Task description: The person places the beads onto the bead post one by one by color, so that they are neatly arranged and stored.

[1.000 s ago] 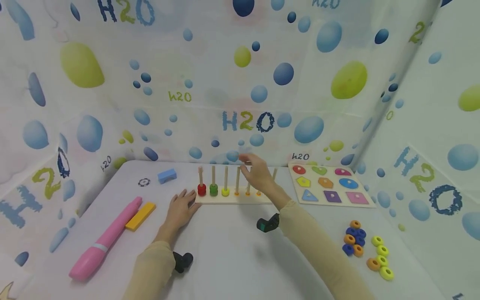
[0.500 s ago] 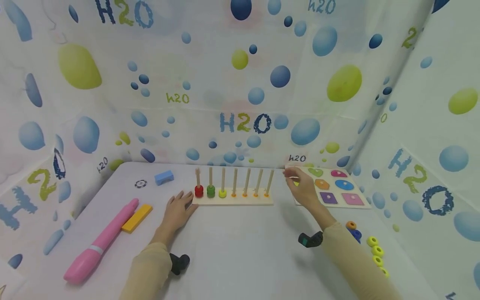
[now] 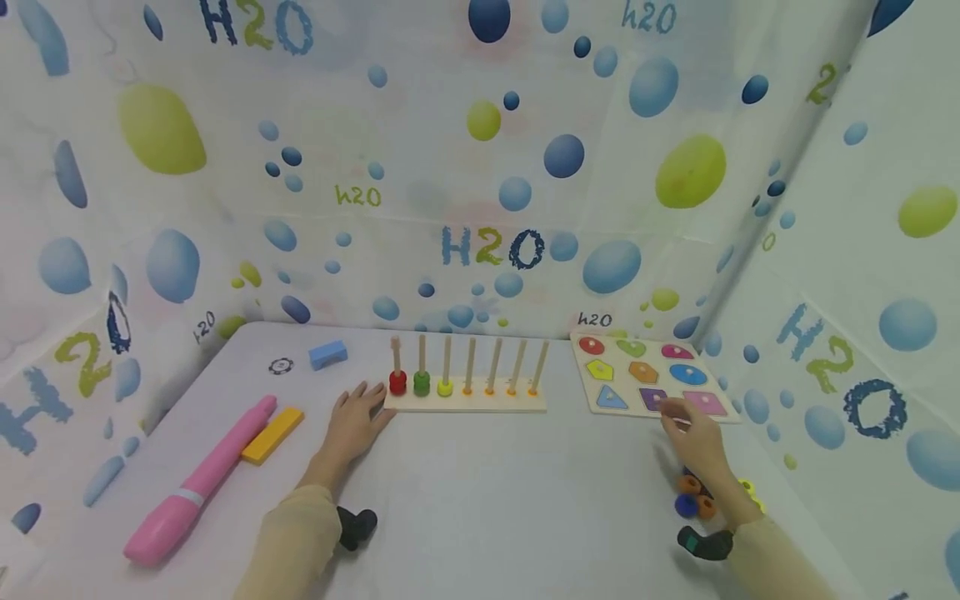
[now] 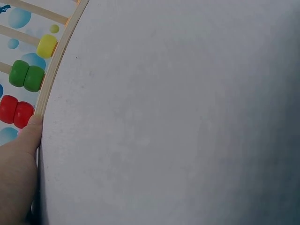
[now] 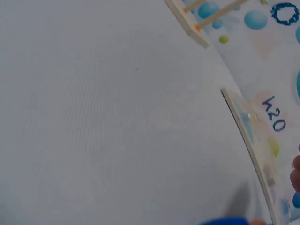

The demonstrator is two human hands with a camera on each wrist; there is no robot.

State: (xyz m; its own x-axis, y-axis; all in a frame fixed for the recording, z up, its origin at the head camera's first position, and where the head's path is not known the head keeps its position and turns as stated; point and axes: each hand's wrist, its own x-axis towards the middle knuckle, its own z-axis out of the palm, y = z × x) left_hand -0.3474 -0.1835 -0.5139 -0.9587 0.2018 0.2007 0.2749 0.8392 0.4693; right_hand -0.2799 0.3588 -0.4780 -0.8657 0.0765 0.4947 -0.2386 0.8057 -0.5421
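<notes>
L hand [image 3: 356,425] has fingers spread and relaxed; they touch left end of peg board [image 3: 465,405]. R hand [image 3: 696,442] hangs by near edge of puzzle board [image 3: 632,396], fingers loosely bent, no object visible in them. Loose rings [image 3: 705,507] lie partly under its forearm, toward right edge of tabletop [image 3: 517,492]. Peg board stands mid far edge w/ red rings [image 3: 398,383], green rings [image 3: 422,384], yellow ring [image 3: 446,388]. Rings look light, hard, prob. slightly slippery; best pinch is on outer side. Board seems stiff; hold its end, pegs may be fragile. Puzzle board occupies far right corner; pink stick [image 3: 198,492] follows left edge. Tabletop is white, flat; printed cloth [image 3: 420,125] closes room behind.
</notes>
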